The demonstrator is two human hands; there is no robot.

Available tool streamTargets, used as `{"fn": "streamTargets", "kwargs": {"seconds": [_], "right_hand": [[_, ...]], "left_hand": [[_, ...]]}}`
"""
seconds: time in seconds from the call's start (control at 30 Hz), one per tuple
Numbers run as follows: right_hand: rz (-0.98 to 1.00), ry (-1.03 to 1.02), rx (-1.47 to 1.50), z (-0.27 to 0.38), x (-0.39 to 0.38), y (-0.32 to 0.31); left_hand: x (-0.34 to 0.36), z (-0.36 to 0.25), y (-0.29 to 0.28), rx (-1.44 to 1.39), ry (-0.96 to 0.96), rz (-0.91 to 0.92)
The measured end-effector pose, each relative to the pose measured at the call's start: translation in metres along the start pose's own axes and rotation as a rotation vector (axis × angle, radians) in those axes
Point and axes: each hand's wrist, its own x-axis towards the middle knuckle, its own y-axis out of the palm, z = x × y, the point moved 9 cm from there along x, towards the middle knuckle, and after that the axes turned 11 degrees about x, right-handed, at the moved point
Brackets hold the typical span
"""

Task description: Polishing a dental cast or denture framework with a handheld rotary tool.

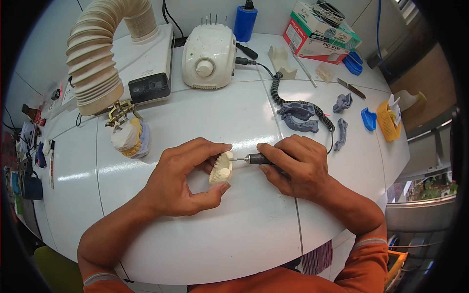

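Note:
Between the thumb and fingers of my left hand [183, 178] is a cream dental model [222, 168] with a row of teeth, held above the white table. My right hand [300, 166] grips a black rotary handpiece [258, 158] like a pen. Its thin metal bur [239, 159] points left and meets, or nearly meets, the model's edge; I cannot tell whether they touch. A coiled black cord [312, 108] loops behind my right hand toward the white control box [209, 56] with a round knob.
Left of centre stands a plaster model on a brass articulator [131, 136], below a ribbed suction hose [95, 58]. Grey impression pieces [300, 117] lie beyond my right hand. Farther right are a knife [351, 88], a blue tray [369, 119] and a yellow basket [388, 122]. Boxes [320, 34] stand behind.

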Motion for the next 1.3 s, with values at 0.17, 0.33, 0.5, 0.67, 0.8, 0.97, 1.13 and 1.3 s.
{"fn": "streamTargets", "kwargs": {"seconds": [0.17,0.33,0.5,0.67,0.8,0.97,1.13,1.3], "right_hand": [[0.008,0.011,-0.008,-0.0010,-0.0004,0.0018],[-0.048,0.005,-0.010,-0.0024,-0.0023,0.0006],[-0.021,-0.003,-0.004,0.0000,-0.0009,-0.0004],[-0.045,-0.017,-0.004,-0.0015,-0.0018,0.0008],[-0.046,0.004,-0.009,-0.0034,-0.0023,0.0016],[0.008,-0.004,-0.005,-0.0001,-0.0009,0.0019],[-0.042,-0.019,-0.001,-0.0009,-0.0023,0.0005],[-0.048,0.007,-0.011,-0.0031,-0.0020,0.0007]], "left_hand": [[-0.0011,-0.0010,0.0010,0.007,0.013,-0.001],[-0.0015,0.0012,0.0024,0.011,-0.047,0.064],[-0.0017,0.0014,0.0025,0.013,-0.045,0.060],[-0.0012,0.0003,0.0032,0.018,-0.035,0.058],[-0.0008,0.0001,0.0013,0.020,-0.005,0.005],[-0.0010,0.0015,0.0015,0.001,-0.011,-0.003],[-0.0010,-0.0015,0.0016,0.018,-0.013,0.030],[-0.0014,0.0002,0.0023,0.025,-0.040,0.061]]}}
